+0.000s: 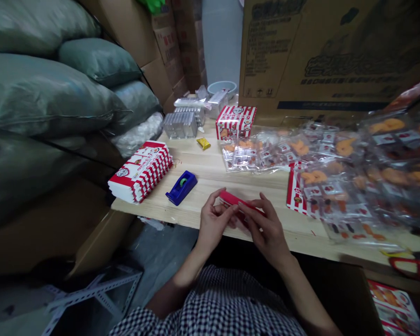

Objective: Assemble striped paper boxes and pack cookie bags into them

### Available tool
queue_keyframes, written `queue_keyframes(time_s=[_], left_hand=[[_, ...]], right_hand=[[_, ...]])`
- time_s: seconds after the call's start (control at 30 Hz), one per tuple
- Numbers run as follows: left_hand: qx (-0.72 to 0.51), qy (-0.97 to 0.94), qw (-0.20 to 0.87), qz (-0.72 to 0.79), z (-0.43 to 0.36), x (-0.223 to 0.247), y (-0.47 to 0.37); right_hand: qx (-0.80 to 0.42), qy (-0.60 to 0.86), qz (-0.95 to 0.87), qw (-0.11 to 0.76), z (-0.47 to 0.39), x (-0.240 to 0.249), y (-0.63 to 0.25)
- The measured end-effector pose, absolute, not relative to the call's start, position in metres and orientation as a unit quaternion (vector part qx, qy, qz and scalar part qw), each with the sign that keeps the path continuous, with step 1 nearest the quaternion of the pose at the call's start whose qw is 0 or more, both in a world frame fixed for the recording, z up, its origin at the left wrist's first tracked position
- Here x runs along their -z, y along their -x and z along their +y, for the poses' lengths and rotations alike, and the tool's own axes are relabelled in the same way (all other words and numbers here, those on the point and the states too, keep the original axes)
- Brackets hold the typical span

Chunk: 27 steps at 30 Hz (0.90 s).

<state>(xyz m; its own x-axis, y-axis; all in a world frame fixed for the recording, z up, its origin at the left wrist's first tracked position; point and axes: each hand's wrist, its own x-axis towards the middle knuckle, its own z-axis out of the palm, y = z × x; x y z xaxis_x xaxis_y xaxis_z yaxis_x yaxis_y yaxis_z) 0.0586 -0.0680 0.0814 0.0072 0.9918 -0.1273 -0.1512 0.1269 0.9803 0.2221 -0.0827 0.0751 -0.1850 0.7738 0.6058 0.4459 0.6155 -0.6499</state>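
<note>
Between both hands, at the table's front edge, is a small red-and-white cardboard box (231, 198), tilted. My left hand (213, 219) grips its left side, thumb across the near face. My right hand (268, 228) has its fingers closed on the right end and top edge. The fingers hide much of the box. Left of the hands sits a blue tape dispenser (182, 187) with a green roll. Beyond it on the left lies a stack of flat red-and-white striped cartons (142, 170). A folded striped box (236, 122) stands farther back.
Clear plastic packs with orange pieces (339, 186) cover the table's right side, partly over a striped card (296, 189). Scissors (408, 263) lie at the right edge. Clear plastic trays (180, 125) and a yellow packet (203, 143) are at the back. Large sacks (45, 93) pile up at left.
</note>
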Motion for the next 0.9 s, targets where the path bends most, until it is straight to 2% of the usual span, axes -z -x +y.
queue_keyframes(time_s=[0.1,0.2,0.3,0.37,0.43,0.5,0.57,0.63,0.73,0.83,0.9], left_hand=[[-0.456,-0.532,0.49,0.519,-0.05,-0.074,-0.038],[-0.393,-0.595,0.503,0.489,-0.041,-0.073,-0.019],[-0.385,-0.627,0.471,0.486,-0.055,-0.078,-0.012],[-0.421,-0.664,0.374,0.491,-0.07,-0.081,-0.012],[-0.466,-0.71,0.253,0.464,-0.083,-0.082,-0.017],[-0.478,-0.782,0.156,0.368,-0.088,-0.081,-0.029],[-0.465,-0.849,0.106,0.229,-0.088,-0.078,-0.052],[-0.452,-0.879,0.105,0.111,-0.09,-0.074,-0.082],[-0.411,-0.896,0.169,0.029,-0.096,-0.069,-0.124],[-0.37,-0.902,0.22,0.03,-0.099,-0.064,-0.145],[-0.383,-0.895,0.211,0.089,-0.097,-0.061,-0.148]], right_hand=[[-0.21,0.395,-0.736,0.508,-0.082,-0.08,-0.222],[-0.285,0.397,-0.692,0.531,-0.085,-0.078,-0.221],[-0.348,0.47,-0.543,0.603,-0.097,-0.069,-0.227],[-0.382,0.524,-0.394,0.652,-0.114,-0.064,-0.235],[-0.469,0.513,-0.27,0.666,-0.135,-0.064,-0.241],[-0.587,0.432,-0.195,0.656,-0.156,-0.071,-0.244],[-0.638,0.363,-0.15,0.662,-0.172,-0.082,-0.246],[-0.588,0.373,-0.113,0.708,-0.184,-0.091,-0.252],[-0.477,0.431,-0.072,0.762,-0.211,-0.098,-0.282],[-0.372,0.483,-0.053,0.791,-0.261,-0.098,-0.34],[-0.261,0.542,-0.031,0.798,-0.31,-0.094,-0.386]])
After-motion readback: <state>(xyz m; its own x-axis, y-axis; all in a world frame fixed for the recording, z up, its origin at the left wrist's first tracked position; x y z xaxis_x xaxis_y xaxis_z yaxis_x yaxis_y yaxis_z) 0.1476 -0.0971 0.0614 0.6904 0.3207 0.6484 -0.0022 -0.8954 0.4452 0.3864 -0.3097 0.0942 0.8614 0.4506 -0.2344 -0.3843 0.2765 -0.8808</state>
